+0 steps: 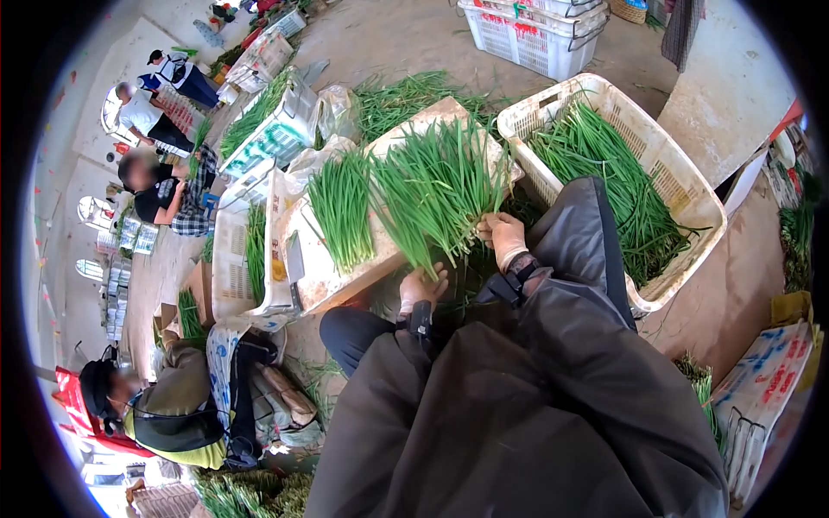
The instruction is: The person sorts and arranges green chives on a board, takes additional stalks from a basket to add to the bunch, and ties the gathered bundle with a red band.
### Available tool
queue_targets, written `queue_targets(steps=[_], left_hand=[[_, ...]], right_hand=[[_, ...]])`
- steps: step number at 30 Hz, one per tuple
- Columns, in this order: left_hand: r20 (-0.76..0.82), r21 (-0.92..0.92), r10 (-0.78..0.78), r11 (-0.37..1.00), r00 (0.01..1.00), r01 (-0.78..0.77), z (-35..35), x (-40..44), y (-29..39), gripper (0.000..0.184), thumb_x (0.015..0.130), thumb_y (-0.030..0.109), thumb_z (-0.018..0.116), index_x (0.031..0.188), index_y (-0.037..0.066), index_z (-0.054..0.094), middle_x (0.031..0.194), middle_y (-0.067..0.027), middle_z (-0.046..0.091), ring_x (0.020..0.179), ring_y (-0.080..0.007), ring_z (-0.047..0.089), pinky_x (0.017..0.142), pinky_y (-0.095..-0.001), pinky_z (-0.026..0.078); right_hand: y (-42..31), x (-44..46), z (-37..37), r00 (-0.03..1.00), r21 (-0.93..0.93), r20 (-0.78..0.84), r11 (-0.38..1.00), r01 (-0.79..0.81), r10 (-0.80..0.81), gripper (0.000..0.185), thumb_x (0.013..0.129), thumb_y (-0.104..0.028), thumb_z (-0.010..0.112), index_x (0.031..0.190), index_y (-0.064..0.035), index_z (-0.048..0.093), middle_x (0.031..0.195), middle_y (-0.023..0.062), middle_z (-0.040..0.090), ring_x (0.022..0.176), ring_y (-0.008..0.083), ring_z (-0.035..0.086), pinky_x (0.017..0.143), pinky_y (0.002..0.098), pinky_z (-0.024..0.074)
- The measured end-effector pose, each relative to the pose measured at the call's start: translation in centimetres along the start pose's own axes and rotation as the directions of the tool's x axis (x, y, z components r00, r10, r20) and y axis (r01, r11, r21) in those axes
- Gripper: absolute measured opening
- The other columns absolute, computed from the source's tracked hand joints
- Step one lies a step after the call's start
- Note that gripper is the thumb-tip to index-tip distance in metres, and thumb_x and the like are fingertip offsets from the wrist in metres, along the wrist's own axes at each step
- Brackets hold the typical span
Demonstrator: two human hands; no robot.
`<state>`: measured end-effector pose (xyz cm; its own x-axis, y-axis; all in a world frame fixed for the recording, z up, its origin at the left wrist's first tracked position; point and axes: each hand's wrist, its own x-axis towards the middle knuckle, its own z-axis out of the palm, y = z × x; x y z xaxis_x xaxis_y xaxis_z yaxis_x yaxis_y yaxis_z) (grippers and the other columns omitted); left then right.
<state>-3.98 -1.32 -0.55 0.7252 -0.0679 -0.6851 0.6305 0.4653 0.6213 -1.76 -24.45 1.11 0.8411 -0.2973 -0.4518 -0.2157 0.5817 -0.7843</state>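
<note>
green slender stalks (pixel 445 181), pale-ended, loosely fanned, bases gripped by left hand (pixel 422 288) and right hand (pixel 503 238)

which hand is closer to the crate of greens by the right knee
Right. The right hand is just left of the crate, at the bunch's stem ends; the left hand is farther left, near the board's edge.

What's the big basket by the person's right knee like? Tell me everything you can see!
The basket is creamy white, looks like plastic, and has brown dirty marks. It has rounded corners, a thick rim, little slots in its sides and a handle hole at the far end. It sits open side up, with long green leaves heaped inside. The knee hides part of its near side, so I can't tell if they touch.
</note>
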Motion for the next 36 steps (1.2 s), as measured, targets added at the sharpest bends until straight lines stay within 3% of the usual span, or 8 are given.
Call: queue_targets(steps=[1,14,17,20,22,27,30,36], left_hand=[[0.015,0.009,-0.006,1.0,1.0,0.005,0.0,0.0,0.0,0.027,0.106,0.025,0.048,0.121,0.006,0.059,0.128,-0.0112,0.067,0.113,-0.0292,0.064,0.102,-0.0454,0.05],[0.144,-0.029,-0.015,0.999,0.99,0.02,-0.6,0.6,-0.2,0.018,0.099,0.017,0.065,0.111,0.004,0.065,0.105,-0.0048,0.069,0.097,-0.0199,0.064,0.086,-0.0345,0.053],[0.331,0.16,0.139,0.967,0.933,-0.2,-1.0,0.6,-0.9,0.014,0.097,0.012,0.067,0.106,0.0,0.068,0.099,-0.007,0.069,0.091,-0.0203,0.065,0.081,-0.0324,0.053],[0.171,0.004,-0.028,1.0,0.985,0.028,0.3,-0.7,-0.3,0.013,0.095,0.007,0.069,0.105,-0.002,0.069,0.096,-0.0097,0.07,0.088,-0.021,0.066,0.077,-0.0308,0.053],[0.198,0.013,-0.044,0.999,0.979,0.042,-0.4,-0.3,-0.6,0.014,0.095,0.006,0.069,0.105,-0.003,0.069,0.097,-0.0097,0.07,0.088,-0.0208,0.066,0.077,-0.0301,0.053],[0.238,-0.007,0.008,1.0,0.971,-0.006,-2.3,0.9,-1.8,0.015,0.094,0.003,0.068,0.107,-0.004,0.068,0.098,-0.0112,0.071,0.089,-0.0221,0.066,0.078,-0.0306,0.052],[0.246,-0.057,-0.045,0.997,0.968,0.06,-2.6,0.5,-1.5,0.021,0.094,0.007,0.066,0.112,-0.003,0.067,0.102,-0.0138,0.071,0.091,-0.0245,0.066,0.081,-0.0333,0.052],[0.321,-0.086,-0.087,0.989,0.943,0.121,-3.4,0.3,-1.8,0.031,0.096,0.024,0.062,0.12,0.004,0.061,0.118,-0.0125,0.065,0.107,-0.0299,0.063,0.097,-0.0465,0.051]], right_hand=[[0.3,-0.3,0.0,0.998,-0.008,-0.016,0.998,-0.068,0.068,0.018,0.104,-0.015,0.061,0.096,-0.0008,0.07,0.083,0.0057,0.072,0.066,0.0137,0.065,0.062,0.0277,0.0529],[2.6,-0.7,1.1,0.947,-0.174,0.143,0.935,0.31,-0.287,0.01,0.095,-0.008,0.07,0.094,0.0028,0.071,0.075,0.0045,0.069,0.065,0.0095,0.062,0.059,0.026,0.0503],[2.4,-1.6,1.7,0.935,-0.153,0.212,0.935,0.32,-0.285,0.011,0.095,-0.009,0.071,0.097,0.0024,0.071,0.075,0.0043,0.07,0.063,0.0095,0.062,0.058,0.0268,0.0495],[2.3,-2.7,2.1,0.916,-0.299,0.308,0.888,0.348,-0.256,0.014,0.095,-0.012,0.072,0.095,0.0019,0.071,0.074,0.0043,0.069,0.061,0.0101,0.061,0.058,0.0269,0.0493],[2.5,-3.4,2.3,0.901,-0.338,0.403,0.888,0.312,-0.163,0.02,0.095,-0.018,0.072,0.094,0.0014,0.072,0.073,0.0063,0.071,0.064,0.0129,0.065,0.06,0.0286,0.0517],[2.0,-4.9,3.4,0.885,-0.629,0.457,0.672,0.391,-0.087,0.026,0.097,-0.026,0.071,0.1,-0.0001,0.073,0.072,0.0076,0.071,0.063,0.0165,0.067,0.063,0.0317,0.0525],[1.7,-5.7,3.7,0.855,-0.684,0.499,0.541,0.489,-0.142,0.033,0.096,-0.039,0.064,0.094,-0.0069,0.073,0.084,0.013,0.074,0.076,0.0328,0.072,0.073,0.0433,0.0559],[3.8,-6.3,3.8,0.755,-0.756,0.648,0.043,0.654,-0.099,0.036,0.093,-0.045,0.061,0.089,-0.0113,0.073,0.086,0.0137,0.073,0.087,0.0364,0.071,0.078,0.0489,0.0557]])
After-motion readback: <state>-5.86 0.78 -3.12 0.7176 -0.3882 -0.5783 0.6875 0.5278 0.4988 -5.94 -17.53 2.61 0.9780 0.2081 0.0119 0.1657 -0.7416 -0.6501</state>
